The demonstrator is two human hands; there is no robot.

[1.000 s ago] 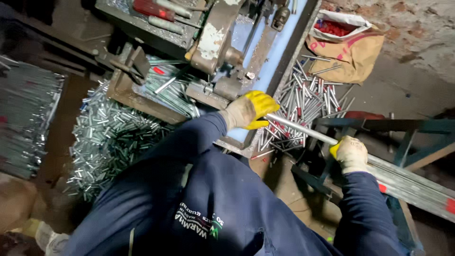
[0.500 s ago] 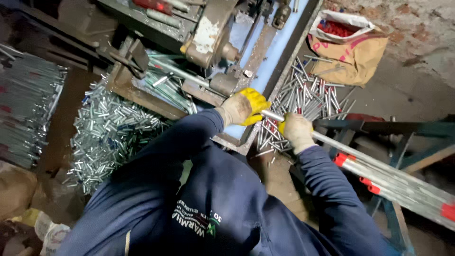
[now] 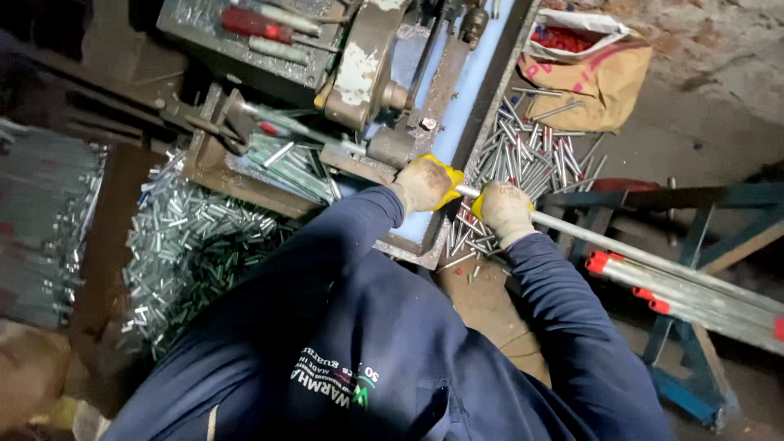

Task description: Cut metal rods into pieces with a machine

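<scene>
A long silver metal tube (image 3: 621, 249) runs from the right toward a worn cutting machine (image 3: 367, 73). My left hand (image 3: 425, 184), in a dirty yellow-and-white glove, grips the tube's end beside the machine's blue bed (image 3: 457, 106). My right hand (image 3: 505, 208), gloved the same way, holds the same tube a hand's width to the right. Both arms wear dark blue sleeves.
A heap of short cut tube pieces (image 3: 188, 237) lies at the left. Loose metal rods (image 3: 531, 155) are piled right of the machine, below a brown bag of red caps (image 3: 588, 49). More long tubes with red end caps (image 3: 678, 294) rest on a blue metal stand (image 3: 710, 196).
My right hand has slid left along the tube, from out near the stand to close beside my left hand. My left hand has stayed at the machine.
</scene>
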